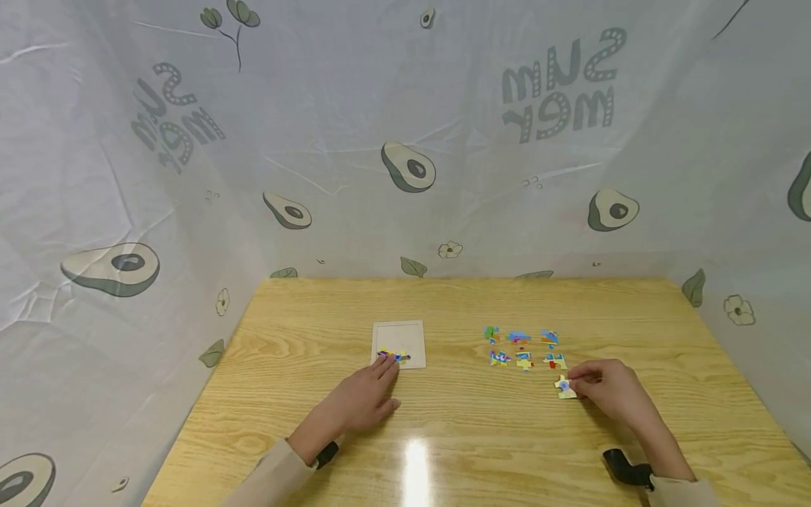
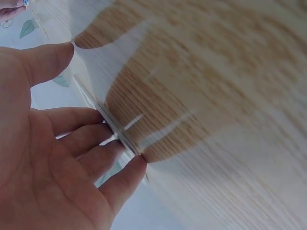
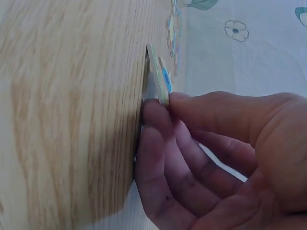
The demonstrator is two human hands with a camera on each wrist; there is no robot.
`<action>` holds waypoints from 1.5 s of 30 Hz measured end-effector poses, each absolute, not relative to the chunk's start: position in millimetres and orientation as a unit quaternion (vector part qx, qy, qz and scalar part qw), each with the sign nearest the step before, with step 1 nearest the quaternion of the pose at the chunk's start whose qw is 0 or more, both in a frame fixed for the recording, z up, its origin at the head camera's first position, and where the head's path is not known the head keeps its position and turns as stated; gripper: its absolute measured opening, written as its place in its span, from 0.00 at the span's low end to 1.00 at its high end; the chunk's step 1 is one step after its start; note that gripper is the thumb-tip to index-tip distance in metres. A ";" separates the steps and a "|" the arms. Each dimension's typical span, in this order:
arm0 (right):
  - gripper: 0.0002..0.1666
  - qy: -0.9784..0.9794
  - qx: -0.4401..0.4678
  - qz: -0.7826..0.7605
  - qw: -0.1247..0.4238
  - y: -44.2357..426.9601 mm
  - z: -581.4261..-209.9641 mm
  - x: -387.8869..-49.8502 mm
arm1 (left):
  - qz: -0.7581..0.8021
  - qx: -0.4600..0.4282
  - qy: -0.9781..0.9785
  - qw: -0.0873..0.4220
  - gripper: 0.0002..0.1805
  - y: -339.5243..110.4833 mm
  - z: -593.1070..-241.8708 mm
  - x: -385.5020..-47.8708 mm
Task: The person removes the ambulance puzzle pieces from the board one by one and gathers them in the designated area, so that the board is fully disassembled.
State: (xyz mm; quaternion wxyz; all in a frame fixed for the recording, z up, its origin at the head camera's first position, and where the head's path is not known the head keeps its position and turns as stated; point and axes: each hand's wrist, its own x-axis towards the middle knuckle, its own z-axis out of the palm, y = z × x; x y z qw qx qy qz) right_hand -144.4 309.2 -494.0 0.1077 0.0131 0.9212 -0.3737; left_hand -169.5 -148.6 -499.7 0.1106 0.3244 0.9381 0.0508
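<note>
A pale square puzzle board (image 1: pixel 412 338) lies on the table, with colourful joined pieces (image 1: pixel 404 356) along its lower part. My left hand (image 1: pixel 364 396) rests its fairly straight fingertips on the board's near edge and those pieces. In the left wrist view, the fingers (image 2: pixel 86 139) touch the thin board (image 2: pixel 117 129) while the thumb stands apart. My right hand (image 1: pixel 610 391) pinches a yellow puzzle piece with a blue round mark (image 1: pixel 564 387) between thumb and fingers. Seen from the right wrist, that puzzle piece (image 3: pixel 158 76) is tilted, one edge close to the tabletop.
Several loose puzzle pieces (image 1: pixel 519 337) lie in two rows right of the board, just beyond the right hand. The wooden table (image 1: pixel 304 317) ends at a hanging cloth (image 1: pixel 342 211) printed with avocados at the back and sides. Black wrist straps show at both sleeves.
</note>
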 end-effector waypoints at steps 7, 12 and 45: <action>0.15 0.929 0.033 -0.355 0.104 308.3 -491.7 -147.4 | 0.049 0.324 0.939 0.104 0.37 -149.2 -500.9 -169.5; 0.16 0.936 0.034 -0.334 0.102 309.9 -494.1 -146.6 | 0.051 0.325 0.939 0.103 0.38 -149.4 -501.3 -168.7; 0.16 0.937 0.058 -0.319 0.130 307.6 -492.3 -145.2 | 0.054 0.319 0.939 0.120 0.37 -148.8 -500.1 -167.7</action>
